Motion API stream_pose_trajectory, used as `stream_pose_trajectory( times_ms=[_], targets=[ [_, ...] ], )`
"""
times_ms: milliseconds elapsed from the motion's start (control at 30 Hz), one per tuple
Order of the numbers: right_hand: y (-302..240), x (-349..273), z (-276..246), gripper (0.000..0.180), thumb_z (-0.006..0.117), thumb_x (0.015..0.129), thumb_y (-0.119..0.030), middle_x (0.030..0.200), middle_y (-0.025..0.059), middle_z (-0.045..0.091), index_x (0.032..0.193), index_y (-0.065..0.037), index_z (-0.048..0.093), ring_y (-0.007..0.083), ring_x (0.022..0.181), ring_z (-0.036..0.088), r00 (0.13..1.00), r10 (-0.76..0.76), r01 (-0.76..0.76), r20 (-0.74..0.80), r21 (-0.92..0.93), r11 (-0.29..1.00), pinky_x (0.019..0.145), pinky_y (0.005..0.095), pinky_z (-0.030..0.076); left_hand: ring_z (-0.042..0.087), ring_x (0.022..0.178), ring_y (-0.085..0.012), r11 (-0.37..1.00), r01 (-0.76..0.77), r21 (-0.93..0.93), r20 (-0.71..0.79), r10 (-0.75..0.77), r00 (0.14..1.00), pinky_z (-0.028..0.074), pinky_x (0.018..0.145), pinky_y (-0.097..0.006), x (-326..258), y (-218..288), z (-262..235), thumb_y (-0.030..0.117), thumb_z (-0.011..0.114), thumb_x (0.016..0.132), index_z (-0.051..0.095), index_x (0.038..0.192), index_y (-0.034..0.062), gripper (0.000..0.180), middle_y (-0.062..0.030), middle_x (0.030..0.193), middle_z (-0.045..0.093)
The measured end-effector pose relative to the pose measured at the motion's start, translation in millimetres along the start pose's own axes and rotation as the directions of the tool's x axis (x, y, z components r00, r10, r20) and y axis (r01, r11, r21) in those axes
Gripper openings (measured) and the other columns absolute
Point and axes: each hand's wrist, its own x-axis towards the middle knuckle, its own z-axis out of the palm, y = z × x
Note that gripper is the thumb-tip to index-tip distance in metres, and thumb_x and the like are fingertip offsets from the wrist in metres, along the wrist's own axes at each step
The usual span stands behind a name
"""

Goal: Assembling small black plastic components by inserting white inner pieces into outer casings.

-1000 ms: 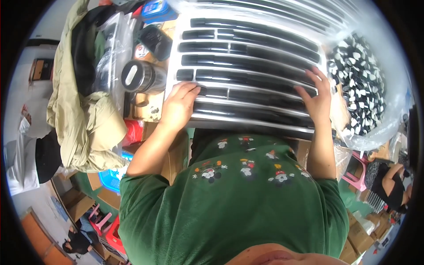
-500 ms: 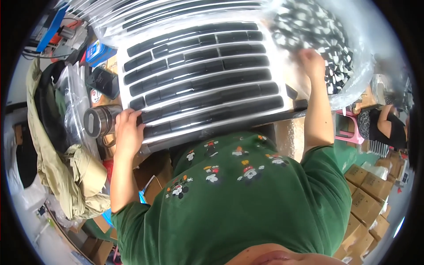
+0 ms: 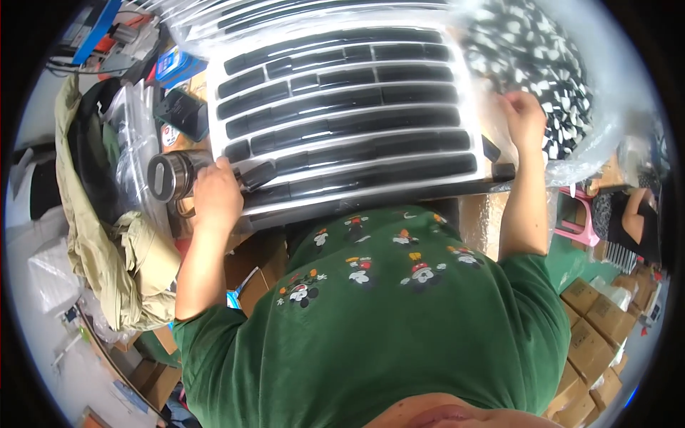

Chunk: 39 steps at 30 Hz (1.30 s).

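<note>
A white tray (image 3: 467,107) with rows of glossy black rectangular pieces (image 3: 371,123) lies in front of me. At its near left corner, my left hand (image 3: 217,191) is closed, its fingertips at one end of a short black piece (image 3: 258,176) that sits tilted out of line with the rows. My right hand (image 3: 526,118) is beyond the tray's right side, fingers drawn together in a pinch; whatever they hold is hidden. Just past it, a large clear plastic bag (image 3: 596,118) holds a heap of small black and white pieces (image 3: 549,71).
Left of the tray stand a steel lidded cup (image 3: 168,178), a dark phone (image 3: 182,114) and a blue box (image 3: 177,65). Two loose black pieces (image 3: 503,171) lie at the tray's right corner. More wrapped trays (image 3: 307,13) lie behind. Cardboard boxes (image 3: 596,335) are stacked low right.
A black piece at the near left of the tray now sits tilted at my left fingertips. The whole view has shifted slightly. My right hand stays beside the bag, fingers pinched.
</note>
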Motion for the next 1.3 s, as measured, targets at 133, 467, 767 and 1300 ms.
stream_pose_trajectory(
  times_ms=[133,467,767,1300],
  targets=[
    [-30,-26,4,0.017,0.071,0.08,-0.011,0.085,0.0024,0.065,0.093,-0.002,0.065,0.0081,0.07,0.058,0.994,0.092,-0.106,0.052,0.426,0.899,0.066,0.021,0.046,0.064,0.079,-0.0332,0.953,-0.071,-0.294,-0.303,-0.023,0.953,0.052,0.07,-0.039,-14,14,-23,0.015,0.073,0.075,0.059,0.097,0.0,0.03,-0.0186,0.089,0.064],
    [-196,-103,29,0.033,0.073,0.071,0.002,0.09,0.0096,0.062,0.103,-0.002,0.067,0.0174,0.084,0.06,0.827,-0.558,0.262,0.072,0.829,0.494,0.071,0.0245,0.048,0.065,0.083,-0.0134,0.062,-0.313,-0.948,-0.311,0.036,0.95,0.053,0.075,-0.026,-18,104,15,-0.003,0.071,0.077,0.059,0.107,-0.0017,0.032,-0.0095,0.094,0.067],
    [-193,-106,36,0.042,0.049,0.087,-0.009,0.124,0.0154,0.044,0.128,0.001,0.05,0.0255,0.114,0.044,0.717,-0.686,0.235,0.124,0.883,0.405,0.097,0.0358,0.035,0.061,0.087,-0.0138,-0.198,-0.22,-0.955,-0.244,0.106,0.964,0.052,0.073,-0.026,-18,124,6,-0.006,0.06,0.084,0.036,0.137,0.006,0.059,-0.0092,0.105,0.06],
    [-171,-105,50,0.024,0.062,0.084,-0.001,0.111,0.0081,0.056,0.107,-0.001,0.056,0.0144,0.104,0.054,0.674,-0.608,-0.02,0.419,0.834,0.552,0.091,0.0276,0.043,0.048,0.111,-0.0155,-0.214,-0.291,-0.932,-0.328,0.162,0.931,0.037,0.096,-0.029,-26,74,26,-0.004,0.067,0.075,0.051,0.111,0.0048,0.04,-0.0071,0.111,0.053]
  ],
)
